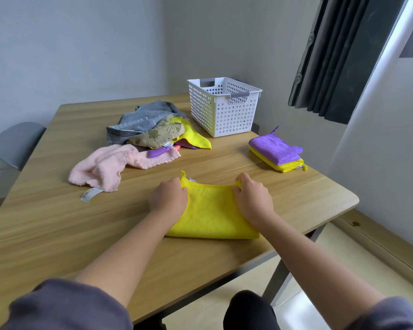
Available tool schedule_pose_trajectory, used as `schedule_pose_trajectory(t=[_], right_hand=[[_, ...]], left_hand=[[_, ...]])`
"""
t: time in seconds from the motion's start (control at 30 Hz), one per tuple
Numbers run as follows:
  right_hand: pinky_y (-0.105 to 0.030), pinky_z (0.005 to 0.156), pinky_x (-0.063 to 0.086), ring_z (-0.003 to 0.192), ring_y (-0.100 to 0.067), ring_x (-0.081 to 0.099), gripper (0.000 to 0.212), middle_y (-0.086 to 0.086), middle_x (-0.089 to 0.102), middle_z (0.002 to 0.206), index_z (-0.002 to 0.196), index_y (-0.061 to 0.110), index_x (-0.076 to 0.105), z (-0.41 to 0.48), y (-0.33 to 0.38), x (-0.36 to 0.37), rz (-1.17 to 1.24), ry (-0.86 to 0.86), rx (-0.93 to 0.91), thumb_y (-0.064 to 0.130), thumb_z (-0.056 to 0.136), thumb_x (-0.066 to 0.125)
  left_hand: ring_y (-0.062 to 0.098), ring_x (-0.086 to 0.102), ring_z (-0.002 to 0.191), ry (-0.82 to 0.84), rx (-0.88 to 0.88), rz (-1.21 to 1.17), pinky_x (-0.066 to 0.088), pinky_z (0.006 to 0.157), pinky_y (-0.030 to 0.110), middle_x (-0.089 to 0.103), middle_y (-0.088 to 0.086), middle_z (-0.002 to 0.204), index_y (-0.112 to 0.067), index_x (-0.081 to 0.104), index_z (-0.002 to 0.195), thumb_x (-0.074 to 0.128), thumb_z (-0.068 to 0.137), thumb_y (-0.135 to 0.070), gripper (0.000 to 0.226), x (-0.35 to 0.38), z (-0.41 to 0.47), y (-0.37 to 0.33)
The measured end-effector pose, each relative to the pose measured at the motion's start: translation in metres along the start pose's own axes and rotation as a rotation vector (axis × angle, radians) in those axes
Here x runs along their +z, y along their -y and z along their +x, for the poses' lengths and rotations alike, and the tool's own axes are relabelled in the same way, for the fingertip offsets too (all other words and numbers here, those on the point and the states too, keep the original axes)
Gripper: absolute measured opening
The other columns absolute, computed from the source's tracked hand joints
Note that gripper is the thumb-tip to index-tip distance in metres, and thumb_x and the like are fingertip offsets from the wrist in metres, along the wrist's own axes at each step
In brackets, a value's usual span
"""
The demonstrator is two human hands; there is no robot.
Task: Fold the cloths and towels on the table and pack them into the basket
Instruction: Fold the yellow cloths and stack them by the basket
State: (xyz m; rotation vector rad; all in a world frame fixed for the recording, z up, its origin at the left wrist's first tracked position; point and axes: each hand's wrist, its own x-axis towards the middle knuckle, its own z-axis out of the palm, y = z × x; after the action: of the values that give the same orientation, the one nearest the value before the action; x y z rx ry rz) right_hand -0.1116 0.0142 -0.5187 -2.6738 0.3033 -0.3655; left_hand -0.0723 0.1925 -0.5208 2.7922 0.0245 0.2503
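A yellow cloth (pixel 211 211) lies folded in half on the wooden table (pixel 57 234) in front of me. My left hand (pixel 168 197) pinches its far left corner and my right hand (pixel 252 197) pinches its far right corner. A white perforated basket (pixel 222 108) stands at the far side of the table; its inside is mostly hidden. To its right lie a folded purple cloth (pixel 273 148) stacked on a folded yellow cloth (pixel 284 166). A loose pile sits at the far left: a grey towel (pixel 143 119), a patterned cloth (pixel 159 135), another yellow cloth (pixel 192 135) and a pink towel (pixel 110 164).
A grey chair (pixel 16 142) stands at the table's left edge. A dark curtain (pixel 339 55) hangs at the right by a white wall. The table's right corner (pixel 354 201) is rounded, with floor beyond it. My knee (pixel 248 308) shows under the near edge.
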Motion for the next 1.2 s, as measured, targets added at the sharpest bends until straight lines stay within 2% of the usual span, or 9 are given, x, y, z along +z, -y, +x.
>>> schedule_pose_trajectory(t=[0.2, 0.3, 0.4, 0.53, 0.67, 0.87, 0.97, 1.07, 1.2], right_hand=[[-0.032, 0.059, 0.035, 0.086, -0.036, 0.061, 0.04, -0.009, 0.053, 0.112, 0.129, 0.019, 0.038, 0.002, -0.001, 0.005, -0.229, -0.06, -0.066, 0.008, 0.09, 0.041], [-0.031, 0.056, 0.031, 0.09, -0.031, 0.058, 0.038, -0.008, 0.043, 0.117, 0.126, 0.017, 0.041, 0.001, -0.003, -0.003, -0.377, -0.068, -0.073, 0.004, 0.09, 0.043], [-0.033, 0.07, 0.04, 0.102, -0.028, 0.05, 0.038, -0.008, 0.045, 0.123, 0.121, 0.013, 0.049, 0.002, -0.008, -0.012, -0.357, -0.125, -0.128, -0.001, 0.086, 0.045], [-0.037, 0.103, 0.033, 0.131, -0.032, 0.038, 0.049, -0.013, 0.04, 0.144, 0.136, 0.004, 0.043, -0.012, 0.004, -0.007, -0.054, -0.057, -0.264, -0.003, 0.088, 0.039], [-0.042, 0.117, 0.002, 0.146, -0.031, 0.001, 0.057, -0.012, 0.004, 0.159, 0.149, 0.008, 0.015, -0.028, 0.004, 0.019, -0.192, 0.267, -0.2, 0.036, 0.101, 0.027], [-0.04, 0.118, -0.003, 0.146, -0.025, -0.007, 0.065, -0.009, -0.004, 0.159, 0.151, 0.012, 0.006, -0.02, -0.007, 0.016, -0.265, 0.34, -0.281, 0.048, 0.1, 0.023], [-0.038, 0.117, -0.005, 0.146, -0.023, -0.006, 0.074, -0.007, -0.002, 0.159, 0.152, 0.016, 0.005, -0.009, -0.014, 0.009, -0.292, 0.401, -0.403, 0.06, 0.091, 0.01], [-0.043, 0.117, -0.005, 0.147, -0.024, -0.003, 0.086, -0.003, 0.004, 0.16, 0.151, 0.025, 0.007, 0.003, -0.021, -0.005, -0.443, 0.344, -0.53, 0.066, 0.077, -0.004], [-0.039, 0.117, -0.002, 0.147, -0.023, -0.001, 0.058, -0.003, 0.006, 0.159, 0.151, 0.023, 0.013, 0.0, -0.023, -0.018, -0.427, 0.166, -0.59, 0.042, 0.1, 0.032]], left_hand=[[0.029, 0.066, 0.087, -0.131, 0.119, 0.23, 0.038, 0.058, 0.031, 0.063, 0.008, 0.102, -0.015, 0.041, 0.118, 0.058, 0.09, -0.033, 0.037, 0.001, -0.007, -0.005], [0.022, 0.057, 0.052, -0.261, 0.31, 0.364, 0.027, 0.038, 0.024, 0.054, 0.005, 0.074, -0.015, 0.058, 0.082, 0.09, 0.053, -0.019, 0.043, -0.001, -0.001, 0.006], [0.023, 0.052, 0.055, -0.36, 0.408, 0.355, 0.032, 0.042, 0.027, 0.051, 0.005, 0.068, -0.013, 0.056, 0.068, 0.089, 0.056, -0.017, 0.035, -0.008, 0.002, 0.017], [0.029, 0.059, 0.08, -0.506, 0.483, 0.207, 0.046, 0.063, 0.037, 0.062, 0.008, 0.094, -0.012, 0.064, 0.097, 0.054, 0.081, -0.002, 0.022, -0.013, -0.007, 0.006], [0.019, 0.024, 0.142, 0.092, 0.594, 0.055, 0.021, 0.113, 0.038, 0.029, 0.006, 0.153, -0.011, 0.036, 0.143, 0.021, 0.097, -0.023, 0.05, 0.008, -0.018, 0.005], [0.009, -0.012, 0.144, 0.368, 0.447, 0.165, -0.003, 0.116, 0.047, -0.016, -0.005, 0.157, -0.022, -0.004, 0.151, 0.017, 0.1, -0.048, 0.061, 0.01, -0.022, 0.02], [0.013, 0.0, 0.145, 0.314, 0.386, 0.233, 0.008, 0.113, 0.051, -0.006, -0.001, 0.159, -0.021, 0.005, 0.151, 0.016, 0.098, -0.052, 0.062, 0.007, -0.037, 0.017], [0.023, 0.037, 0.127, 0.14, 0.378, 0.388, 0.021, 0.102, 0.047, 0.038, 0.006, 0.143, -0.023, 0.039, 0.134, 0.001, 0.086, -0.055, 0.069, -0.007, -0.053, 0.013], [0.023, 0.054, 0.073, -0.117, 0.451, 0.22, 0.032, 0.081, 0.038, 0.06, -0.001, 0.084, -0.022, 0.052, 0.077, 0.011, 0.083, -0.041, 0.045, -0.027, -0.055, 0.019]])
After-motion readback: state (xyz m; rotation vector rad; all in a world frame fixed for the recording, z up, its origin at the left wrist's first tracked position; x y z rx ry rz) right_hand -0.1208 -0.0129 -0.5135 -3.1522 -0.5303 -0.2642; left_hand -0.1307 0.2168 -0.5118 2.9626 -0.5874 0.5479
